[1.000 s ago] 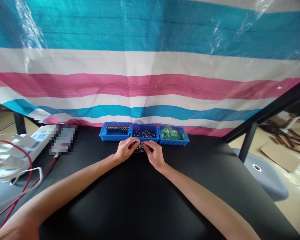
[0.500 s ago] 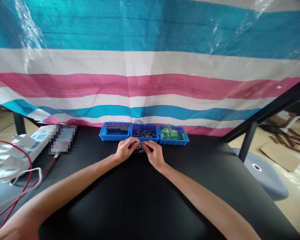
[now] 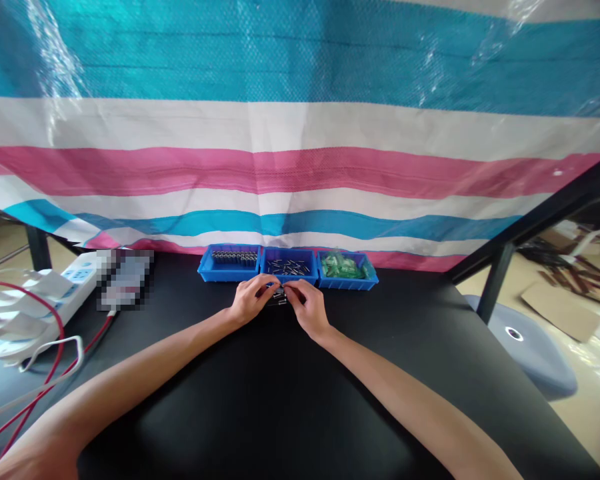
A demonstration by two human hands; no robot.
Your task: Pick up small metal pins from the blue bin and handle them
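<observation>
My left hand (image 3: pixel 251 299) and my right hand (image 3: pixel 307 305) meet fingertip to fingertip on the black table (image 3: pixel 290 400), just in front of the middle blue bin (image 3: pixel 290 268). Both hands are pinched round small metal parts (image 3: pixel 280 297) that lie between them; the pieces are too small to name. The middle bin holds loose thin metal pins. The left blue bin (image 3: pixel 229 263) holds a row of dark small parts. The right blue bin (image 3: pixel 349 270) holds green pieces.
A striped blue, white and pink tarp (image 3: pixel 300 133) hangs right behind the bins. At the left edge lie a white power strip (image 3: pixel 75 277), red cables (image 3: pixel 35 393) and a blurred flat object (image 3: pixel 125 277). A grey round stool (image 3: pixel 530 347) stands to the right of the table.
</observation>
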